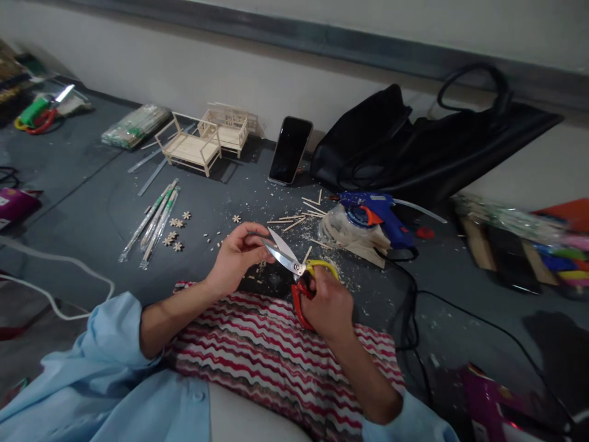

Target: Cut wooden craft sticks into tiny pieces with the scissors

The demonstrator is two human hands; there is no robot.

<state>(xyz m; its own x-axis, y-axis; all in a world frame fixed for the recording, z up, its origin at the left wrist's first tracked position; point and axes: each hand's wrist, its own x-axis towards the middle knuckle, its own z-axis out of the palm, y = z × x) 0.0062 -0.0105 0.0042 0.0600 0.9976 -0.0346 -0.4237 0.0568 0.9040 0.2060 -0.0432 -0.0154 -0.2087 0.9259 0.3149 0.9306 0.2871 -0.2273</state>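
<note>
My right hand [329,302] grips a pair of scissors [288,258] by its red and yellow handles, the blades parted and pointing left. Close to the blade tips, the thumb and fingers of my left hand [239,258] are pinched together; whatever they hold is too small to make out. Thin wooden sticks [294,220] and pale cut scraps lie just beyond the blades. Several small flower-shaped wooden pieces [177,224] rest to the left. A striped cloth [276,344] is spread beneath my forearms.
A blue glue gun [377,212] rests on a clear plastic container [335,227]. Two miniature stick chairs [196,150] and a phone [291,150] stand near the wall. A black bag [396,147], wrapped stick bundles [154,221] and a black cable [460,313] surround the work area.
</note>
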